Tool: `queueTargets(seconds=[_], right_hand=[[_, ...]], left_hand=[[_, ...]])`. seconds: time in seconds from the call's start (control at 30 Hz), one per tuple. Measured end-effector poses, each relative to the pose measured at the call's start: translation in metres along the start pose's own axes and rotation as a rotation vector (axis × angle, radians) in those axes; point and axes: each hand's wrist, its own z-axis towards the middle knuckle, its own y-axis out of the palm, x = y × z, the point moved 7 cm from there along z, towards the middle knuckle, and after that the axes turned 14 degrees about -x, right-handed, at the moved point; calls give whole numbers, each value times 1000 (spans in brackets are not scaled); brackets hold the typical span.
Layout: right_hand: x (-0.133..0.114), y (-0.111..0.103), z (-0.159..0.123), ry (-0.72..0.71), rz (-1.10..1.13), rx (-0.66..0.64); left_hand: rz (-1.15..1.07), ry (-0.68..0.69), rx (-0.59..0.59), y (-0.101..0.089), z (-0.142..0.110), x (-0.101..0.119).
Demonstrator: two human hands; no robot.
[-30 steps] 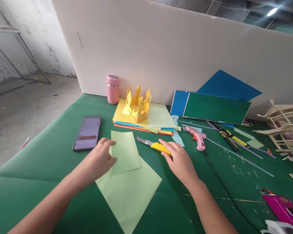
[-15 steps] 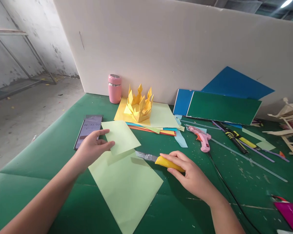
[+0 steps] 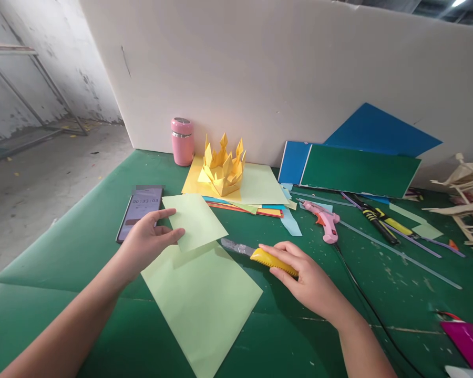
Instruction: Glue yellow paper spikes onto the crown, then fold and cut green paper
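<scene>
Between thumb and fingers, my left hand [image 3: 152, 239] pinches the left corner of a small pale green sheet of paper [image 3: 197, 220]. Below it, a larger pale green sheet [image 3: 208, 310] lies flat on the green tabletop [image 3: 114, 336], its upper end partly covered by the small sheet. My right hand [image 3: 299, 275] is wrapped round the yellow handle of a utility knife [image 3: 266, 257]. The knife's long blade is out and points left, its tip close to the right corner of the small sheet.
Behind the sheets, a folded yellow paper crown [image 3: 223, 176] stands on stacked coloured paper [image 3: 268, 184]. A phone [image 3: 142, 205] and a pink flask [image 3: 182, 142] are at left. A pink glue gun [image 3: 325, 223] with its cord, cutters [image 3: 382, 226] and a wooden model [image 3: 465, 197] lie right.
The view has shifted very slightly. Both hands keep their holds on the small sheet and the knife, with hardly any movement.
</scene>
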Motion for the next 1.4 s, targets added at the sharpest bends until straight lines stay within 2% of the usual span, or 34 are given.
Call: queueTargets(seconds=[0.43, 0.63, 0.8, 0.93, 1.03, 1.07, 1.13, 1.17, 1.23, 1.3, 1.4], right_hand=[[-2, -2, -2, -3, 26, -23], [-1, -1, -2, 18, -10, -5], [-4, 1, 1, 26, -98, -33], [-8, 2, 2, 0, -173, -46], [-10, 3, 2, -18, -185, -41], [-10, 3, 2, -24, -188, -38], [-11, 3, 2, -32, -195, -38], [-12, 4, 2, -34, -198, -43], [-13, 6, 3, -40, -200, -53], [-15, 8, 4, -57, -201, -61], [-17, 11, 5, -86, -205, -69]], left_hand=[[-16, -3, -2, -1, 0, -3], [58, 20, -46, 3, 3, -4], [379, 89, -132, 9, 2, -3], [638, 69, -205, 11, -5, -3], [802, 114, -118, 14, -9, 5], [824, 184, -70, 18, -9, 11], [821, 426, 14, 32, -12, 26], [828, 536, 10, 43, -12, 29], [884, 668, -53, 65, -9, 29], [964, 695, -113, 82, -3, 23], [1017, 629, -201, 92, 5, 12]])
